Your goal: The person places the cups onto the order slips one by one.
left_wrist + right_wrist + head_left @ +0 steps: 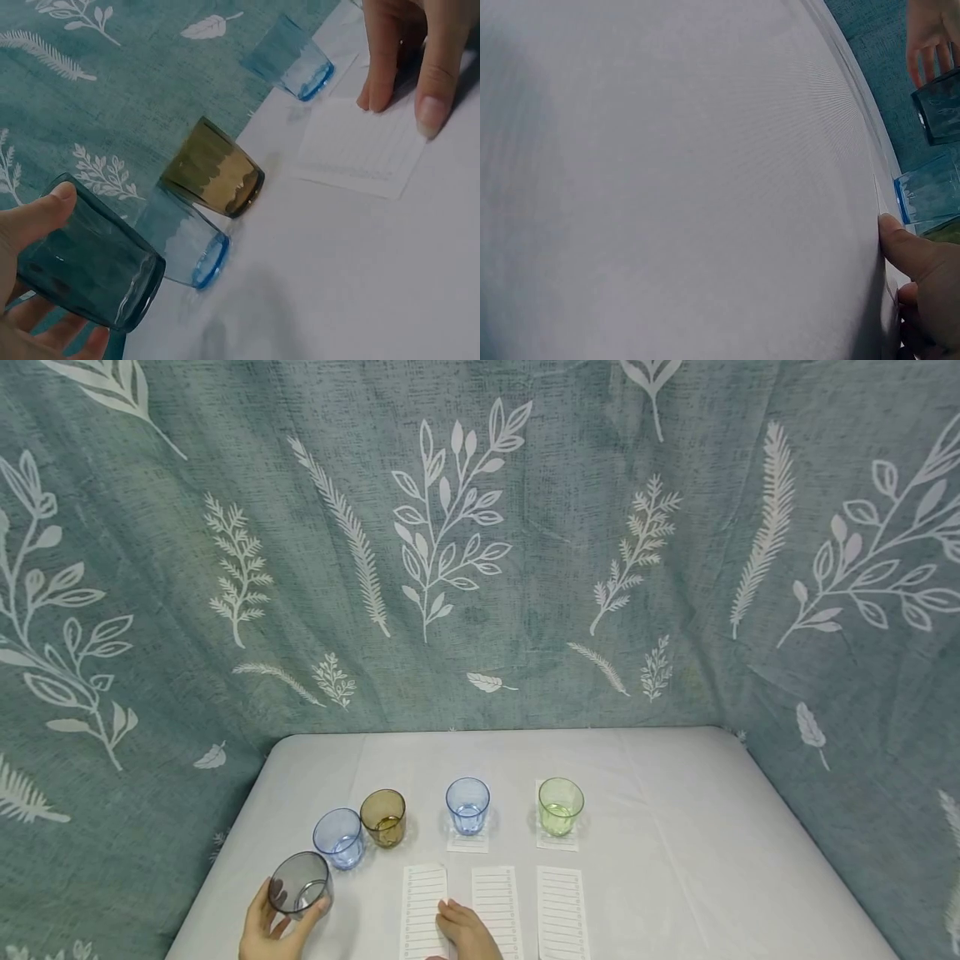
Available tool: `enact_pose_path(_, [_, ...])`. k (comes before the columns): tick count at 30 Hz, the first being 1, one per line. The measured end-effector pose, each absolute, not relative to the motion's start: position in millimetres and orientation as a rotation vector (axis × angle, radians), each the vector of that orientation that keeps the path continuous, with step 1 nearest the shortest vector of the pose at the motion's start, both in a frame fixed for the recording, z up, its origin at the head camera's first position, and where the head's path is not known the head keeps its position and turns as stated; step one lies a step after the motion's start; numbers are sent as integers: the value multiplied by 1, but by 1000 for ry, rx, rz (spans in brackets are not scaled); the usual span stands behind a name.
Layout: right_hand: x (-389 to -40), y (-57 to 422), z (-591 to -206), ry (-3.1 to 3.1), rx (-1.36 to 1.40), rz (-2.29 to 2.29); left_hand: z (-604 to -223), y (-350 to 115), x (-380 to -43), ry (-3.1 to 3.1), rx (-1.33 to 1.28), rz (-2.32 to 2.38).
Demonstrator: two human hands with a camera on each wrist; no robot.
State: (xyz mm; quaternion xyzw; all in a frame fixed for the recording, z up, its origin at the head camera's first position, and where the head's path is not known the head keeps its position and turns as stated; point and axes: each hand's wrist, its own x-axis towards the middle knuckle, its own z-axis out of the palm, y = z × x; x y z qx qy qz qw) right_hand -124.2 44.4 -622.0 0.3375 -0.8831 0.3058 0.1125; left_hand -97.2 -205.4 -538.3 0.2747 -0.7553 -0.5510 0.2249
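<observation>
My left hand [268, 933] grips a smoky grey glass tumbler [302, 870] at the table's left side. In the left wrist view, thumb and fingers wrap this tumbler [97, 259], which looks lifted and tilted. Just beyond it stand a light blue tumbler [340, 841] and an amber tumbler [383, 820], close together. My right hand [469, 932] rests its fingertips on the leftmost lined paper card [422, 897]. In the left wrist view, that hand's thumb and fingers lie apart on the flat card [352, 150]. Part of the right hand falls below the head view.
Two more lined cards, a middle one [493, 893] and a right one [561, 910], lie alongside. Farther back, another blue tumbler [468, 806] and a green tumbler [560, 806] stand on cards. White cloth covers the table [697, 860]; a leaf-patterned curtain [540, 568] hangs around it.
</observation>
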Motion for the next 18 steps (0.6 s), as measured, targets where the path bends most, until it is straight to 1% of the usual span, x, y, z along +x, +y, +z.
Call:
enact_pose_path(11, [-124, 44, -622, -2593, 982, 890, -511, -192, -97, -2041, 689, -1491])
enact_pose_path(18, [-124, 45, -619, -2632, 974, 942, -506, -186, -97, -2078, 639, -1570])
